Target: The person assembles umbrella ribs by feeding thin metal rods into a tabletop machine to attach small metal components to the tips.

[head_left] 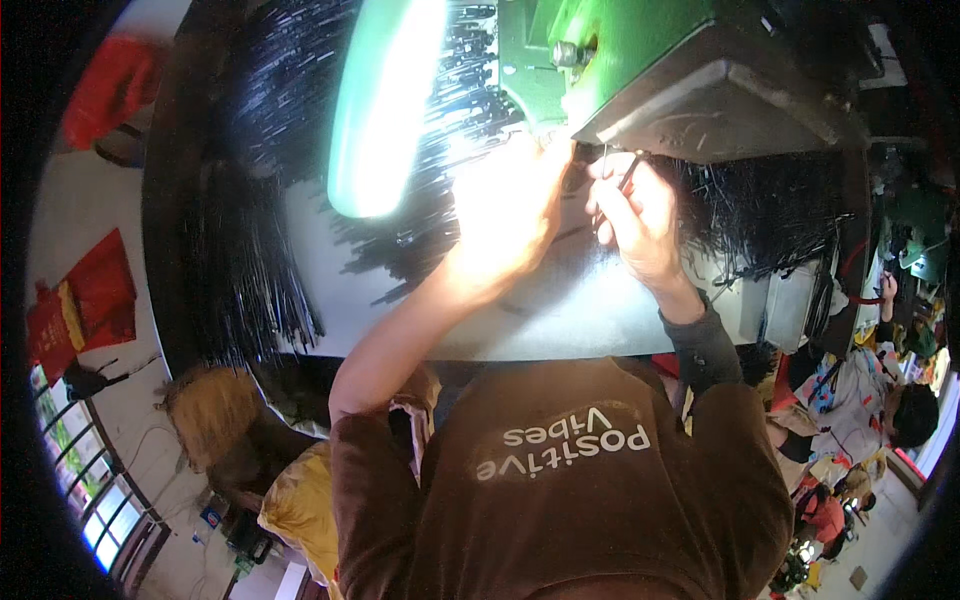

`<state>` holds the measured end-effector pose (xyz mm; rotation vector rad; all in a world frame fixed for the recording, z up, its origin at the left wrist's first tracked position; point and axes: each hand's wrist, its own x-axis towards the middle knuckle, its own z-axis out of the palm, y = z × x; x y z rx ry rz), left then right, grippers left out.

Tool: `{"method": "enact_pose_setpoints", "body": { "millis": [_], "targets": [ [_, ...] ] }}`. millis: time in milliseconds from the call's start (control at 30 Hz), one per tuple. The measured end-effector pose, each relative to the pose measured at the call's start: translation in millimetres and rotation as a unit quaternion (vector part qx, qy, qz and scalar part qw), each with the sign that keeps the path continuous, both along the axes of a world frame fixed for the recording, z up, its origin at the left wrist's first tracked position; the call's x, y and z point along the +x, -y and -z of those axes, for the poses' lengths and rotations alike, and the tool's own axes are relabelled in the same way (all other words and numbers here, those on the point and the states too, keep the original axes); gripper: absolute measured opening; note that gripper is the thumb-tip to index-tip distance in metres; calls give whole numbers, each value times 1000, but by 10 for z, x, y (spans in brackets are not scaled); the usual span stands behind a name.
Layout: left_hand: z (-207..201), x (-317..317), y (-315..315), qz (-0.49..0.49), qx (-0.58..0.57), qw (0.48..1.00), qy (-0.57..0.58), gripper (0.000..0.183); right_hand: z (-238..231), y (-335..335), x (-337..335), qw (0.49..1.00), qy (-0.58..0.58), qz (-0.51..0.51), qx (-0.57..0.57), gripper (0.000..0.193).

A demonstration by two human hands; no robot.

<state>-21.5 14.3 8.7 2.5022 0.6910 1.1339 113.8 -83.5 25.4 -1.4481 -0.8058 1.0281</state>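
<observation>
My right hand (645,220) is closed just below the dark metal front of a green machine (640,60). A thin dark rod (628,172) stands between its thumb and fingers, tilted up to the right. Beside it, my left hand (510,205) reaches to the machine's lower corner, its fingers drawn together. Glare washes out that hand, and whatever lies in its fingertips is hidden. Thin black strips (430,230) lie in a dense spread around and under it. More black strips (760,210) are heaped to the right of my right hand.
A bright tube-shaped lamp (385,110) hangs over the left part of the pale worktable (420,325). Further black strips (250,270) cover the table's left side. A pale box-like block (788,305) sits at the right edge. Other people (825,520) are at the far right.
</observation>
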Motion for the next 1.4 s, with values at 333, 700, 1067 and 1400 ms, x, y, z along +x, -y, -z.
{"method": "enact_pose_setpoints", "body": {
  "millis": [333, 700, 1067, 1400],
  "targets": [
    [11, 36, -20, -3, -31, 1000, 4, 18, 100, -19, 24, 999, 32, -10, 19, 12],
    [-67, -1, -20, 4, 68, 992, -106, 24, 152, -16, 36, 998, 56, 0, 13, 12],
    [-185, -126, 49, 59, 36, 982, -178, 35, 79, 37, -39, 1000, 23, 1, -19, 16],
    [-275, -554, -104, 162, -752, 639, 10, 17, 129, 48, -97, 988, -132, -34, 75, 23]
  ]
}}
